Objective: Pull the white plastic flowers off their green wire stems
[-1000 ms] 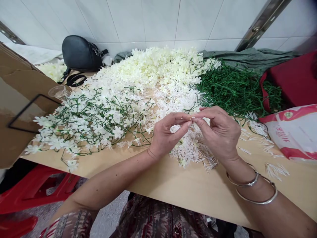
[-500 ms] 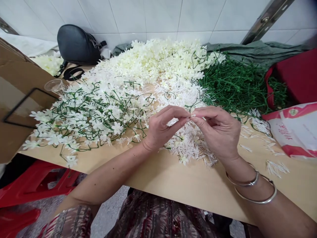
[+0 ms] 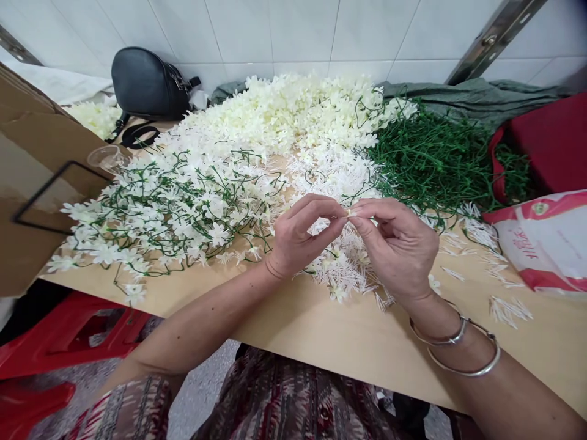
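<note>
My left hand (image 3: 305, 235) and my right hand (image 3: 400, 247) meet fingertip to fingertip above the table's middle. Each pinches with thumb and forefinger on a small pale flower piece (image 3: 348, 212), mostly covered by the fingers. Beneath and behind them spreads a heap of white artificial stamens (image 3: 355, 269), with a few blossoms mixed in. To the left lies a pile of white artificial flowers on green stems (image 3: 183, 208). Cream-white loose blossoms (image 3: 293, 113) are heaped at the back, and a tangle of bare green stems (image 3: 435, 159) sits behind my right hand.
A cardboard box (image 3: 41, 183) and a black bag (image 3: 147, 85) stand on the left. At right are a dark red bag (image 3: 550, 140) and a white-and-pink packet (image 3: 545, 238). A red stool (image 3: 82, 336) is below the table's (image 3: 293, 324) front edge.
Both hands stay pinched together, the right one shifted slightly left. A bit more of the pale piece shows between the fingertips. A small blossom now shows beside my right wrist.
</note>
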Available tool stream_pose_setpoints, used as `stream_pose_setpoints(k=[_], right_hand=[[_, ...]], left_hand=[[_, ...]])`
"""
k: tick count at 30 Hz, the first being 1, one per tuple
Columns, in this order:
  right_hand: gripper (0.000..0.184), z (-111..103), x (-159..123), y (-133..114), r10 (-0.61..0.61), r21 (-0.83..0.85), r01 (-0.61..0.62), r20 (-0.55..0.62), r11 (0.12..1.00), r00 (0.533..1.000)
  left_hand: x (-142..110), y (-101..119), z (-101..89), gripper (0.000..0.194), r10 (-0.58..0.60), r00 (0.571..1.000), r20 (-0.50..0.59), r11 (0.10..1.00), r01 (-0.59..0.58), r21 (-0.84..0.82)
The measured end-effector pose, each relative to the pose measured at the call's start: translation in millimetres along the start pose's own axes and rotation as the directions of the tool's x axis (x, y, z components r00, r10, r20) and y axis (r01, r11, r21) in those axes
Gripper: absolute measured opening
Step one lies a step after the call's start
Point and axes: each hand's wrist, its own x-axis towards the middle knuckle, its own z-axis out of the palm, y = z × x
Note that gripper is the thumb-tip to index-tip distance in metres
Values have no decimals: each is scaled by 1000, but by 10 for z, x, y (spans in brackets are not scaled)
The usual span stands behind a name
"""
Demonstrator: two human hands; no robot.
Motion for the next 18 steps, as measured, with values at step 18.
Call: stream_pose_setpoints(k=[18], right_hand=[[17, 28, 31, -73, -123, -7, 123, -88, 992, 988]], left_hand=[[51, 110, -39, 13, -317, 943, 103, 870, 332, -365]])
